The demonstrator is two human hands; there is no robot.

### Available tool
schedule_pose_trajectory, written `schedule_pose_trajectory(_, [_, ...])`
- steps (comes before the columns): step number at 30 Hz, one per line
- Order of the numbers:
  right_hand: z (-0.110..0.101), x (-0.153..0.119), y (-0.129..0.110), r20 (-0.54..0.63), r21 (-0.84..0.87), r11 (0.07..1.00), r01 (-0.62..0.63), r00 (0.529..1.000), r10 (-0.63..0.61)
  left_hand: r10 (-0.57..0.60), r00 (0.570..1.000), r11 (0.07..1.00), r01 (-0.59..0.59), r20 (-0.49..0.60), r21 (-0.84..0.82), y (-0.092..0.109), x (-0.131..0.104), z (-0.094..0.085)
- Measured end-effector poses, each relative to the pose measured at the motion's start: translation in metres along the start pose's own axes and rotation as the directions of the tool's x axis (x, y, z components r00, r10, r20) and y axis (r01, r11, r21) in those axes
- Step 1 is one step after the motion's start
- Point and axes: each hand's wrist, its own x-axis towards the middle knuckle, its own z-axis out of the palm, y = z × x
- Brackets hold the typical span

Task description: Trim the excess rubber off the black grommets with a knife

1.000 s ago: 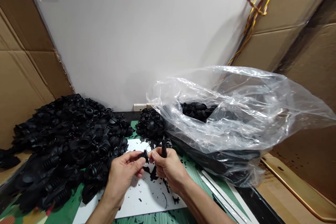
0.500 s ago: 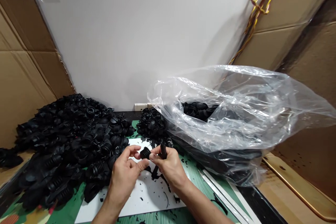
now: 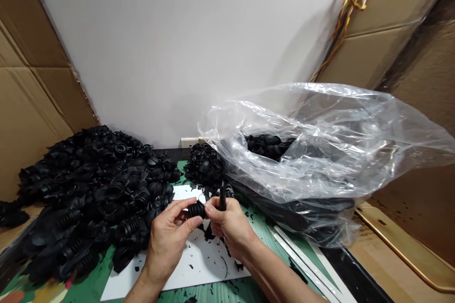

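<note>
Green counter (image 3: 265, 260), scrap-strewn white sheet (image 3: 197, 254) | left hand (image 3: 167, 234) — grip just closed round a ribbed black bellows (image 3: 196, 209) above the sheet | right hand (image 3: 230, 221) clasps a dark stick-like tool (image 3: 222, 195), fingertips at the bellows' end — now steadied both sides

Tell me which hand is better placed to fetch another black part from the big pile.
Left hand, probably: it sits nearer the pile, while the right hand grips a dark tool.

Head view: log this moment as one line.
left hand: holds black ribbed part | right hand: at part's end, gripping dark slender object | beneath: white sheet | left: pile of black parts | right: clear bag
</note>
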Motion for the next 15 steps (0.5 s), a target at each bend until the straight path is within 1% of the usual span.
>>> schedule_pose_trajectory(7, [-0.001,0.000,-0.001,-0.009,0.039,0.998,-0.044,0.999,0.045,-0.096,0.995,0.995,0.096,-0.013,-0.026,0.011,0.001,0.002])
schedule_pose_trajectory(15, [-0.002,0.000,0.000,-0.004,0.044,0.997,-0.058,0.998,0.059,-0.162,0.987,0.984,0.163,0.021,-0.075,0.011,-0.001,0.001])
